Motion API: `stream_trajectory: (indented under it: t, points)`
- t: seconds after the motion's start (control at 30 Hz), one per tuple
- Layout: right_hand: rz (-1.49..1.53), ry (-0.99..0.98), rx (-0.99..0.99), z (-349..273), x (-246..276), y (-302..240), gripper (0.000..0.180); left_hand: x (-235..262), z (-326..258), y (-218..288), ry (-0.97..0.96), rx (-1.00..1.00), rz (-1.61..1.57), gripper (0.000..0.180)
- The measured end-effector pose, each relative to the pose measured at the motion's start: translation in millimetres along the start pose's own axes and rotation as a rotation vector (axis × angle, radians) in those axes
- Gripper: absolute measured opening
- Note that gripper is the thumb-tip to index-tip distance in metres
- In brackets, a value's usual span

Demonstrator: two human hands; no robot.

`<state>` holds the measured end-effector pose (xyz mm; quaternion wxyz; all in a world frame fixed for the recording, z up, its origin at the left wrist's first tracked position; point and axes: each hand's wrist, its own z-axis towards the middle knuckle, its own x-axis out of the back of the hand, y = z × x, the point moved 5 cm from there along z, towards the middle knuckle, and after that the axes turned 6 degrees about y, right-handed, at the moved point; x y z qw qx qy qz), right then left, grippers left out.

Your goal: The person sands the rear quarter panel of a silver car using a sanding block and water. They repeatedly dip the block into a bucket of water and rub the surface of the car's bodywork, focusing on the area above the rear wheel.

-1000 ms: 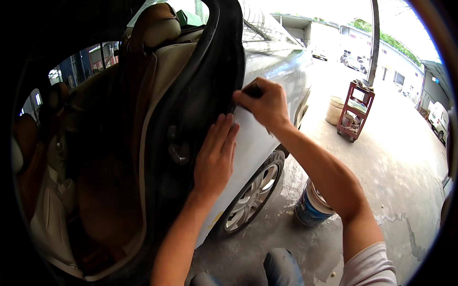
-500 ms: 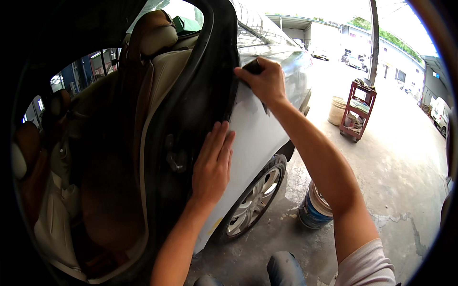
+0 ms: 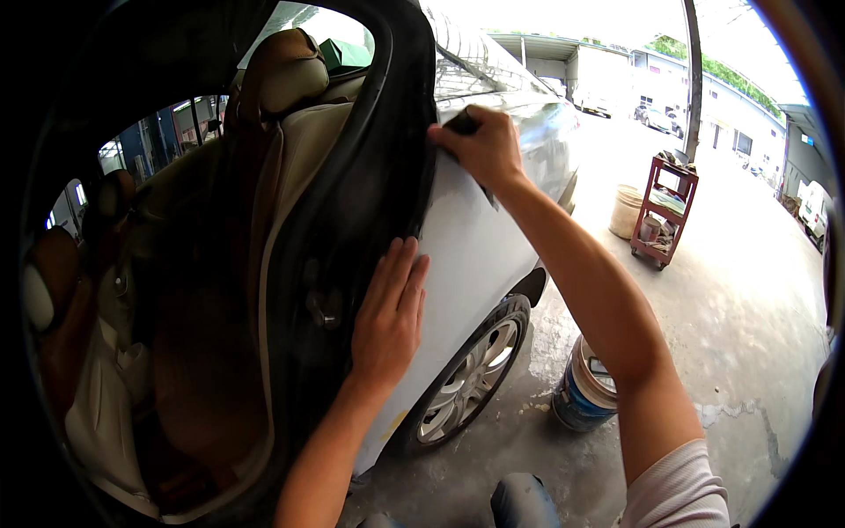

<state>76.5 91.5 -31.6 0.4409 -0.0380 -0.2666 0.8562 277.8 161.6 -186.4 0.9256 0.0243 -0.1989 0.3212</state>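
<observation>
— Since a second ago your right hand (image 3: 480, 145) has slid higher up the white fender (image 3: 475, 246), taking the small black block (image 3: 462, 123) with it.

— Where is the block now?

— Seen from the head camera, it sits at the fender's top edge, just beside the black door frame (image 3: 387, 176). Your right grip is clenched around it, so only a dark corner shows.

— And your left?

— Your left hand (image 3: 387, 317) lies flat and released, fingers spread on the fender's front edge, well below the block.
</observation>
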Motion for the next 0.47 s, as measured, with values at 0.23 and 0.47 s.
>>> stream_trajectory:
  t: [0.23,0.47]
  points:
    - [-0.066,0.074,-0.091,52.2,-9.3,6.9,0.040,-3.0,2.6,3.8,0.031,0.005,-0.043,0.046]
    - [0.112,0.067,0.094,-20.4,-1.6,13.0,0.036,-2.9,0.5,6.9,0.018,0.021,-0.029,0.046]
